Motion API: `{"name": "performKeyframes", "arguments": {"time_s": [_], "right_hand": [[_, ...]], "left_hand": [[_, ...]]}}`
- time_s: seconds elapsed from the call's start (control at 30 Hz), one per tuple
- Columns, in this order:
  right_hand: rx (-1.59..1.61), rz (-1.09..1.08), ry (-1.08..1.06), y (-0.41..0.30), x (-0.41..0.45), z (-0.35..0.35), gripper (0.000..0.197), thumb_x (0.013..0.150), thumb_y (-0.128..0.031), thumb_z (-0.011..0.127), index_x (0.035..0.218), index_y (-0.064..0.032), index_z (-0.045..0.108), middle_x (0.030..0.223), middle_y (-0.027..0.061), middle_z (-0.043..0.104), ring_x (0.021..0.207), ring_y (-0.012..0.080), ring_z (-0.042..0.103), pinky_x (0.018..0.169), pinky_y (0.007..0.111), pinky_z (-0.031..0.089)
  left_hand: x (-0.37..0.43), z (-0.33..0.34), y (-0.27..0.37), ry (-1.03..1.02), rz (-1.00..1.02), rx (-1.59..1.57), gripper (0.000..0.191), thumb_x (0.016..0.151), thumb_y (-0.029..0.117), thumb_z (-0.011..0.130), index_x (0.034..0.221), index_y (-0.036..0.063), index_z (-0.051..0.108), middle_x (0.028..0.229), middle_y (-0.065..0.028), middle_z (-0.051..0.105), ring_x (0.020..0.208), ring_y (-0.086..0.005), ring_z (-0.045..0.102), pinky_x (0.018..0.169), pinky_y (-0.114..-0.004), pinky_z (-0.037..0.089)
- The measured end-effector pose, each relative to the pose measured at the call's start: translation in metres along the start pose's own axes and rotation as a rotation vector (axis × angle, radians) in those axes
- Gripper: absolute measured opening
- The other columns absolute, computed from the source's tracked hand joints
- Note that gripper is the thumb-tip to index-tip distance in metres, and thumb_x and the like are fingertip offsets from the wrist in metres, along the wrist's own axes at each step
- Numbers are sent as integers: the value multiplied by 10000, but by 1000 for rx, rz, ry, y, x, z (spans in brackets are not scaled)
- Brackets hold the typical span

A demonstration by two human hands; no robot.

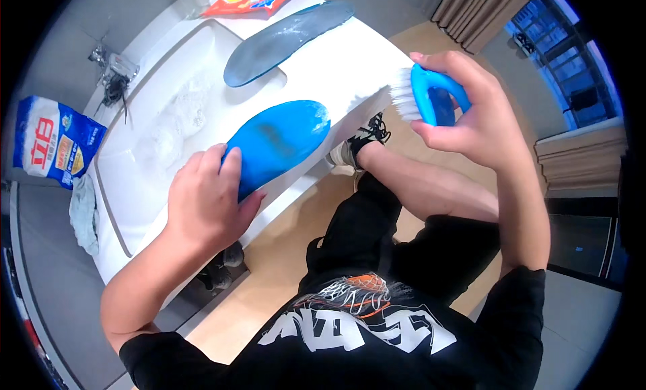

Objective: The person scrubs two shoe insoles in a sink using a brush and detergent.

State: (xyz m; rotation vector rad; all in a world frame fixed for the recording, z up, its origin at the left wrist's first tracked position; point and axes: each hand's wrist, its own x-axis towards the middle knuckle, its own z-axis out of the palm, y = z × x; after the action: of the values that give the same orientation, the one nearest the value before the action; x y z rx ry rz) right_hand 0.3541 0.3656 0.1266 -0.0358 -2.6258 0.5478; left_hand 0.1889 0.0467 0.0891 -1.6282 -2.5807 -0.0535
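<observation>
My left hand [207, 193] grips one end of a bright blue shoe insole [282, 138], with the thumb at its near edge and the fingers over its top. A dark smudge marks the middle of this insole, and its far end looks wet. In my right hand [474, 107] is a blue plastic scrub brush [424, 95], held by its loop handle off to the right of the insole. The white bristles [402, 95] point left and touch nothing. A second insole [287, 42], grey with a blue rim, lies wet on the white countertop [348, 57].
Suds [176, 122] cover part of the white sink basin [131, 188]. Near the faucet [116, 70] hangs a dark stringy bundle [117, 90]. A blue-and-white detergent bag [55, 143] and a pale cloth [84, 216] sit left; an orange packet [252, 1] lies at the back.
</observation>
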Motion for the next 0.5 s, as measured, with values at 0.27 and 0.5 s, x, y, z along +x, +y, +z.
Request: {"name": "performKeyframes", "arguments": {"time_s": [0.27,0.5], "right_hand": [[322,189,143,39,-25,23,621,702,-228,861,1258,-80,629,1047,82,672,911,205,659,795,320,546],[597,341,52,52,-32,31,653,721,-132,840,1321,-47,595,1064,40,620,874,131,628,730,268,543]], "left_hand": [[8,-2,-2,-47,-25,12,359,876,179,697,1171,-18,637,935,-242,689,822,-411,676,742,-470,545],[26,-32,-100,-225,-322,-573,155,977,161,620,1015,18,664,693,-38,588,631,-170,559,622,-340,471]]}}
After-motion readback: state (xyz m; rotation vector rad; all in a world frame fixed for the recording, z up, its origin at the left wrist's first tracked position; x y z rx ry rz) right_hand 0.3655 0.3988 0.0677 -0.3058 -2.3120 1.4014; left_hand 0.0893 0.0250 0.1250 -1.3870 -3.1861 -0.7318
